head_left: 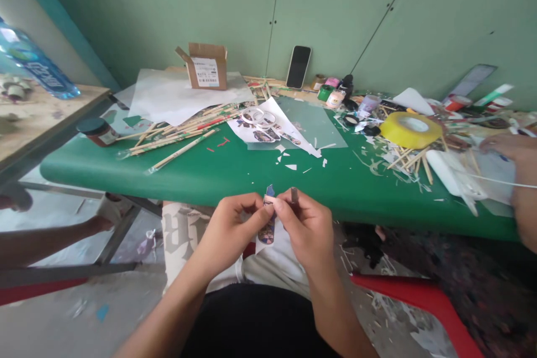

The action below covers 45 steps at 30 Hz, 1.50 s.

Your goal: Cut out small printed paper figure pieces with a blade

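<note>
My left hand [235,229] and my right hand [304,226] meet over my lap, just in front of the green table [235,170]. Both pinch a small printed paper cut-out [268,224] with dark, colourful figures on it. Its top pokes up between my thumbs. My right hand also grips a small grey metal piece [294,194], perhaps a blade; I cannot tell exactly. On the table beyond lie a printed sheet [268,131] with similar figures, white tape rings [258,117] and paper scraps.
Bamboo sticks [180,134], a yellow tape roll [410,130], a cardboard box [205,66], a phone [298,67], paint pots [333,92] and a jar [97,131] crowd the table. Another person's hand [509,148] is at the right, a forearm [50,240] at the left. A red chair [419,296] stands lower right.
</note>
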Available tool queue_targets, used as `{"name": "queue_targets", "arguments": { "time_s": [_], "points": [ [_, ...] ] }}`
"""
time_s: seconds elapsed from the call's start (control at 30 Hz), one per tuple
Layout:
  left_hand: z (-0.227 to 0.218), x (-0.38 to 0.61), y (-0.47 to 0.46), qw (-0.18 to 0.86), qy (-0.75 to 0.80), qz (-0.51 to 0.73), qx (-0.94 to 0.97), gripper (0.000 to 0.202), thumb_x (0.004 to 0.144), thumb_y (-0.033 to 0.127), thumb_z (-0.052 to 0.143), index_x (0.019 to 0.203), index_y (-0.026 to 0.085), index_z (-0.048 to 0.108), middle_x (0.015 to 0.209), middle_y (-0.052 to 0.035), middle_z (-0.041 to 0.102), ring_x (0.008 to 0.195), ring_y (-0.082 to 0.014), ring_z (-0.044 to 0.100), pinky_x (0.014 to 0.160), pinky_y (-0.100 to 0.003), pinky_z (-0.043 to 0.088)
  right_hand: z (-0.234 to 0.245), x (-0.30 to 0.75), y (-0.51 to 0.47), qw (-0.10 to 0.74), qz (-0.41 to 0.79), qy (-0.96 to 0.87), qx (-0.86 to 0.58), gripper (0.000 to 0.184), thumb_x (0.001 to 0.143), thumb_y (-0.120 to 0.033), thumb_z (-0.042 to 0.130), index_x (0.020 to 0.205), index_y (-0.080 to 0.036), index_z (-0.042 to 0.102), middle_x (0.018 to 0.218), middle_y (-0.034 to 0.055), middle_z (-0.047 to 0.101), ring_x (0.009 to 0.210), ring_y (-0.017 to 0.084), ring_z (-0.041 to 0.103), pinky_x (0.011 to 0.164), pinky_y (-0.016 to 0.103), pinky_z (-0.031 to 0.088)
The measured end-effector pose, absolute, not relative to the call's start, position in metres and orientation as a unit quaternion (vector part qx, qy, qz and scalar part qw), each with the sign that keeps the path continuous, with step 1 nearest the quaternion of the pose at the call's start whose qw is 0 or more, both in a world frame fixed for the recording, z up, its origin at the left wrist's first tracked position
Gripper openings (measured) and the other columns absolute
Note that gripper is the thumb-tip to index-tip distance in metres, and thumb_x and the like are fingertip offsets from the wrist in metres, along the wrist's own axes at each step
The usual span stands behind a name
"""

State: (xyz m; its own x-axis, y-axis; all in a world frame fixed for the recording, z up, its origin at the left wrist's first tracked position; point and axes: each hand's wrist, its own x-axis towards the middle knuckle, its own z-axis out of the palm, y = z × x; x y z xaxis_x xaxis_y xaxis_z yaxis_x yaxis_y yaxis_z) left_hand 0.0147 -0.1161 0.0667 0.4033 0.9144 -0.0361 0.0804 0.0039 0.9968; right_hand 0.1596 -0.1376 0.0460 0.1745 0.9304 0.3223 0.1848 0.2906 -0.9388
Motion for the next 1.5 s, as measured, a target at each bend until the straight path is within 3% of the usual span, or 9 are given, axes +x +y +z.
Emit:
{"name": "queue_targets", "arguments": {
  "time_s": [0.2, 0.4, 0.53, 0.6, 0.9, 1.1, 1.3, 1.5],
  "points": [
    [0.067, 0.016, -0.116, 0.585, 0.405, 0.369, 0.598, 0.038, 0.086, 0.043, 0.060, 0.059, 0.018, 0.051, 0.053, 0.0038, 0.050, 0.050, -0.0080, 0.043, 0.050, -0.022, 0.033, 0.046, 0.164, -0.136, 0.587, 0.274, -0.567, -0.510, 0.026, 0.090, -0.036, 0.057, 0.070, -0.021, 0.056, 0.062, -0.0045, 0.046, 0.054, 0.009, 0.041, 0.050, 0.022, 0.035],
    [0.067, 0.016, -0.112, 0.579, 0.409, 0.379, 0.595, 0.038, 0.085, 0.043, 0.061, 0.059, 0.018, 0.051, 0.056, 0.0026, 0.055, 0.054, -0.0088, 0.046, 0.054, -0.023, 0.036, 0.043, 0.182, -0.139, 0.590, 0.234, -0.550, -0.543, 0.028, 0.091, -0.036, 0.058, 0.068, -0.021, 0.053, 0.054, -0.0074, 0.036, 0.048, 0.008, 0.033, 0.045, 0.022, 0.030],
    [0.067, 0.020, -0.114, 0.570, 0.411, 0.377, 0.603, 0.038, 0.087, 0.043, 0.061, 0.060, 0.018, 0.053, 0.057, 0.0026, 0.056, 0.056, -0.0088, 0.048, 0.057, -0.022, 0.038, 0.044, 0.191, -0.144, 0.576, 0.210, -0.548, -0.569, 0.010, 0.085, -0.030, 0.064, 0.079, -0.021, 0.064, 0.061, -0.0045, 0.054, 0.053, 0.010, 0.046, 0.049, 0.023, 0.038],
    [0.067, 0.022, -0.116, 0.565, 0.412, 0.373, 0.609, 0.037, 0.087, 0.043, 0.061, 0.061, 0.018, 0.054, 0.057, 0.0025, 0.057, 0.055, -0.0086, 0.048, 0.056, -0.021, 0.038, 0.048, 0.188, -0.147, 0.566, 0.206, -0.556, -0.573, 0.011, 0.086, -0.030, 0.063, 0.082, -0.021, 0.068, 0.066, -0.0023, 0.060, 0.057, 0.011, 0.051, 0.052, 0.023, 0.040],
    [0.072, 0.027, -0.120, 0.523, 0.429, 0.366, 0.639, 0.032, 0.084, 0.035, 0.062, 0.059, 0.017, 0.054, 0.053, 0.0032, 0.055, 0.049, -0.0074, 0.048, 0.049, -0.019, 0.038, 0.052, 0.166, -0.150, 0.568, 0.268, -0.567, -0.533, 0.017, 0.088, -0.029, 0.060, 0.075, -0.020, 0.065, 0.064, -0.0045, 0.053, 0.056, 0.008, 0.047, 0.053, 0.022, 0.037],
    [0.069, 0.028, -0.122, 0.488, 0.456, 0.390, 0.634, 0.026, 0.087, 0.041, 0.061, 0.076, 0.018, 0.064, 0.065, 0.0011, 0.061, 0.057, -0.0089, 0.053, 0.053, -0.019, 0.043, 0.051, 0.169, -0.150, 0.556, 0.219, -0.598, -0.534, 0.016, 0.088, -0.024, 0.059, 0.073, -0.020, 0.062, 0.063, -0.0049, 0.053, 0.057, 0.008, 0.047, 0.053, 0.020, 0.038],
    [0.068, 0.028, -0.124, 0.482, 0.464, 0.408, 0.621, 0.029, 0.085, 0.043, 0.061, 0.072, 0.017, 0.060, 0.062, 0.0024, 0.056, 0.052, -0.0074, 0.048, 0.048, -0.019, 0.039, 0.058, 0.163, -0.155, 0.567, 0.260, -0.570, -0.535, 0.020, 0.090, -0.028, 0.058, 0.072, -0.020, 0.063, 0.062, -0.0054, 0.048, 0.055, 0.007, 0.044, 0.051, 0.021, 0.035],
    [0.070, 0.027, -0.124, 0.477, 0.454, 0.414, 0.629, 0.026, 0.084, 0.037, 0.060, 0.068, 0.017, 0.058, 0.059, 0.0029, 0.053, 0.052, -0.0072, 0.044, 0.046, -0.019, 0.037, 0.060, 0.162, -0.155, 0.572, 0.295, -0.558, -0.525, 0.019, 0.089, -0.027, 0.057, 0.072, -0.020, 0.062, 0.064, -0.0050, 0.051, 0.057, 0.008, 0.046, 0.053, 0.021, 0.036]
  ]
}}
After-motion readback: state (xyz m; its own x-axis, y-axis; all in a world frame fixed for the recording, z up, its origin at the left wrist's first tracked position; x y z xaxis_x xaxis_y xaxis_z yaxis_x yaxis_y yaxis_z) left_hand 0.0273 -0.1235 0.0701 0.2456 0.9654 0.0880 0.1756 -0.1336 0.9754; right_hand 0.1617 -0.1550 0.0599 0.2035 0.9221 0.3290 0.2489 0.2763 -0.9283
